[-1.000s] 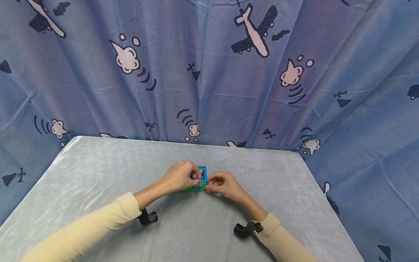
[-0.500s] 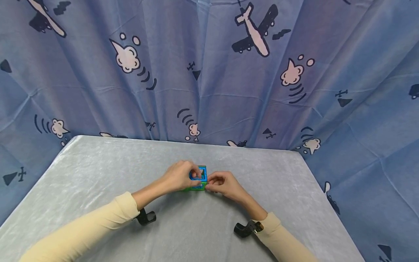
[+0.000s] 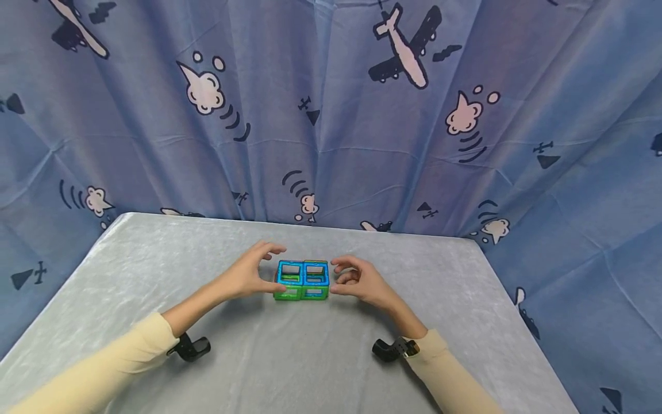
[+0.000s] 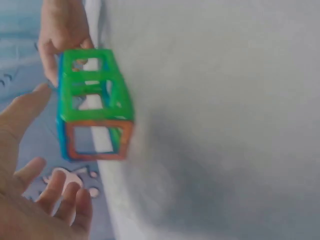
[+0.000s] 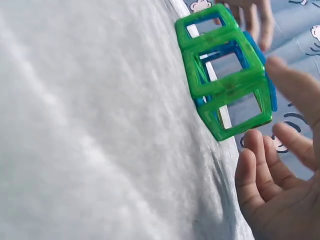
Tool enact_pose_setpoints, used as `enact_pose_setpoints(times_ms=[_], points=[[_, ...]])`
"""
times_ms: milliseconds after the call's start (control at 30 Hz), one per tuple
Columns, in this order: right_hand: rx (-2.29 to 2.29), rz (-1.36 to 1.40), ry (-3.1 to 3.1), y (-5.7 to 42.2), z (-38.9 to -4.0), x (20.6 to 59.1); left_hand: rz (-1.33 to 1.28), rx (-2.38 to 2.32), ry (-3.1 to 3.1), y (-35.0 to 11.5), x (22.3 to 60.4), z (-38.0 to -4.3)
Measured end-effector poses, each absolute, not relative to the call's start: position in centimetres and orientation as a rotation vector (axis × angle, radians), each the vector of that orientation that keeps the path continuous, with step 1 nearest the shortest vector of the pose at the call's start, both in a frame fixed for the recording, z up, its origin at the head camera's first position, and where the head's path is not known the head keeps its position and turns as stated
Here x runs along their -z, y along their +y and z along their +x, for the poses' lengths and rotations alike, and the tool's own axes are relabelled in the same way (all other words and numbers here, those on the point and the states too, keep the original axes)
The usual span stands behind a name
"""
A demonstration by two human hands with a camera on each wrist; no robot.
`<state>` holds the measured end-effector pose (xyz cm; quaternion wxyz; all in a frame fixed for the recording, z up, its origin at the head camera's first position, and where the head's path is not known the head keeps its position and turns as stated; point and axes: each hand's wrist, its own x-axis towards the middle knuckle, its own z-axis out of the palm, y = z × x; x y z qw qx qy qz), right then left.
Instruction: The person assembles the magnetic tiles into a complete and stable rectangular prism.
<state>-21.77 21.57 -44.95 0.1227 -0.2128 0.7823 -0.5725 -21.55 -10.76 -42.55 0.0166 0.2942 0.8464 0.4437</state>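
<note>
A box of joined magnetic tiles [image 3: 303,285] stands on the table, two cubes wide, with blue frames on top and green ones in front. An orange square frame [image 4: 71,141] closes its left end in the left wrist view. Green frames [image 5: 227,84] run along the side seen in the right wrist view. My left hand [image 3: 244,278] is spread at the left end, thumb near the front corner, fingers off the tiles. At the right end my right hand [image 3: 366,283] has loosely bent fingers. Its thumb is close to the box's edge; whether it touches, I cannot tell.
A whitish cloth covers the table [image 3: 289,368]. Behind it hangs a blue curtain [image 3: 341,144] with printed airplanes and clouds, close to the table's back edge. Black cameras are strapped at the left wrist [image 3: 191,348] and the right wrist [image 3: 388,349].
My left hand has let go of the tiles, moved left and spread, so the whole box shows. My right hand has shifted slightly right and up, away from the box's right edge.
</note>
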Motion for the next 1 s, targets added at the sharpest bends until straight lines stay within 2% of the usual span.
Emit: enact_pose_setpoints(times_ms=[400, 1000], points=[[1.599, -0.806, 2.257, 20.9, -23.1, 45.6, 0.867, -1.525, 2.408, -11.3, 45.0, -22.3], [1.625, -0.817, 2.291, 20.6, -23.0, 45.8, 0.861, -1.585, 2.346, -11.2, 45.5, -22.4]])
